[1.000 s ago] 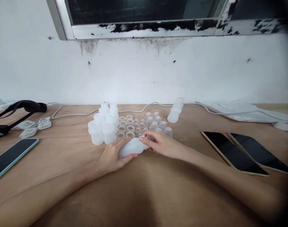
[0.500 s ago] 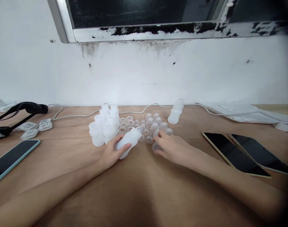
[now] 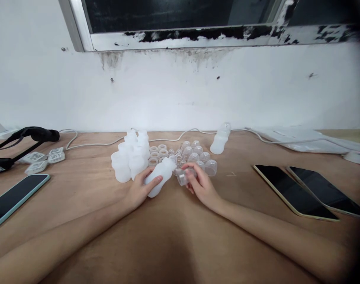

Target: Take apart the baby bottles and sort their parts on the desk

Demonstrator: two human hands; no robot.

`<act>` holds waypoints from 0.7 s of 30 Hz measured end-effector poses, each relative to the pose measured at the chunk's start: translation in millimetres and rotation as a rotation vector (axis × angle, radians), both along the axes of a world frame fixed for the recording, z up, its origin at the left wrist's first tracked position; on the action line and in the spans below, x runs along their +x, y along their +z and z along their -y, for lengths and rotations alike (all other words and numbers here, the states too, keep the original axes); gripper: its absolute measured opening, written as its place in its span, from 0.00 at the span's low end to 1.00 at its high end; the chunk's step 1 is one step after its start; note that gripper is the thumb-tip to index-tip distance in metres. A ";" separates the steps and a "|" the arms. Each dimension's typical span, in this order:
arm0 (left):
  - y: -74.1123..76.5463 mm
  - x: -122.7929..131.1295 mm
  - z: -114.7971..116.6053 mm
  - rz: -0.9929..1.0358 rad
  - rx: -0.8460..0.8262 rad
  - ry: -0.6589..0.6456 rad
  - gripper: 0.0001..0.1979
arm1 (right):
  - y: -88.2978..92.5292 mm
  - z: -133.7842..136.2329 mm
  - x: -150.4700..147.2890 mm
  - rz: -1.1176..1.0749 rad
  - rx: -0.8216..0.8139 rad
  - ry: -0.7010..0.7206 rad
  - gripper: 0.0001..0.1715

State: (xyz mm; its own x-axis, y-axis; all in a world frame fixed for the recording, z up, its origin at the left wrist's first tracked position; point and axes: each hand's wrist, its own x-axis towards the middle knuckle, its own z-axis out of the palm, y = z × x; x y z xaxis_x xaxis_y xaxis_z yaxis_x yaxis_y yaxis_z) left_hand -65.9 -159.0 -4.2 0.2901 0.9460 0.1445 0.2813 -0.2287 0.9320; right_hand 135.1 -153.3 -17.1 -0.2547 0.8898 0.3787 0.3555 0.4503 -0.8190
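Observation:
My left hand is wrapped round a milky white baby bottle, tilted with its top to the upper right. In my right hand is a clear domed bottle cap, turned on its side with its open end toward the bottle's top. Cap and bottle look close, but I cannot tell whether they touch. Behind my hands lie white collar rings, clear nipples and rows of clear caps; my hands hide some of them. Several open white bottles stand left of the rings.
A capped bottle stands alone near the wall. Two dark phones lie on the right, another phone on the left near a black strap-like device and small labelled packets. A white cable runs along the back; plastic bags lie back right.
My right hand has lifted a clear cap from the front of the cap group and brought it left, turned sideways, near the bottle's top. My left hand holds the bottle almost unmoved.

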 end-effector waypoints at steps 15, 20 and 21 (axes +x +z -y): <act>-0.9 0.3 -1.8 0.018 -0.059 -0.016 0.22 | -2.4 -13.4 -0.8 -0.474 -0.242 0.019 0.21; 0.1 0.0 -1.4 0.000 -0.020 -0.025 0.22 | -3.2 -13.8 -1.0 -0.518 -0.223 0.037 0.21; 1.0 0.2 -0.5 -0.017 -0.005 -0.028 0.22 | -3.6 -13.8 -1.4 -0.529 -0.204 0.034 0.21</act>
State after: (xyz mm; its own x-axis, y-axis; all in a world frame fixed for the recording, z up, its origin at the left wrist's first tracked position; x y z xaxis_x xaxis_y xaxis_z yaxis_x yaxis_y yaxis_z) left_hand -65.6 -158.4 -3.2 0.3188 0.9382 0.1349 0.2903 -0.2321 0.9284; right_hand 133.7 -139.5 -20.8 -0.1070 0.9528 0.2841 -0.1392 0.2686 -0.9531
